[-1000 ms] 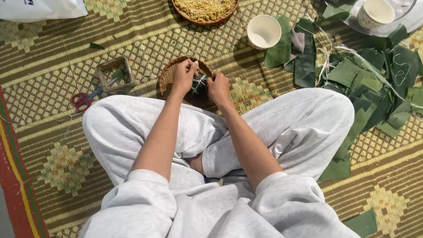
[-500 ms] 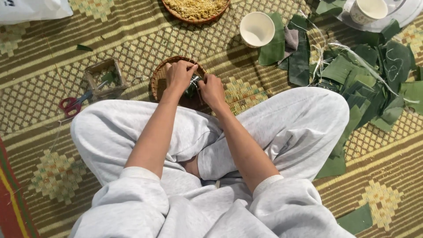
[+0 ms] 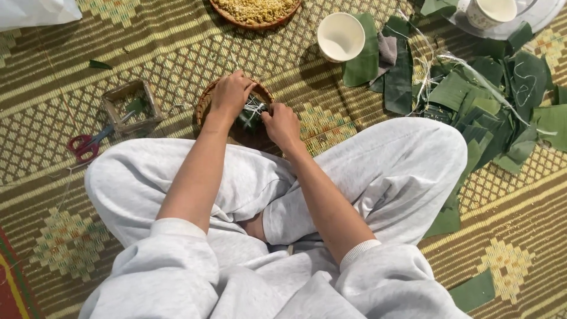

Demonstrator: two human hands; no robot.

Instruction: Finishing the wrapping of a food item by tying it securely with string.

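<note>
- Leaf-wrapped parcel [image 3: 251, 115], dark green and crossed by pale string, sits in a shallow woven basket [image 3: 207, 103] on the floor mat, just beyond the person's crossed legs and a little left of centre.
- The surface is a woven floor mat [image 3: 177, 53] in olive and yellow with diamond patterns; a red border strip runs along the near left edge. No walls or furniture show, only the mat.
- The left hand [image 3: 231, 93] lies over the far left side of the parcel, fingers curled down onto it, a closed grip holding the parcel in place.
- The right hand [image 3: 282, 123] touches the parcel's right side, fingers pinched narrow at the pale string [image 3: 255, 108]; whether the string is actually caught between the fingertips cannot be told.
- Left of the basket stands a small square box [image 3: 131, 106], and red-handled scissors [image 3: 85, 143] lie just beside it, blades pointing towards the box.
- At the far edge, a round tray of yellow grain [image 3: 255, 10] is partly cut off by the frame.
- A white cup [image 3: 341, 36] stands right of that tray, resting on a green leaf.
- Cut green leaves [image 3: 490, 100] are heaped on the right of the mat, with loose pale strings trailing across them.
- A second white cup [image 3: 490, 10] sits on a plate in the far right corner.
</note>
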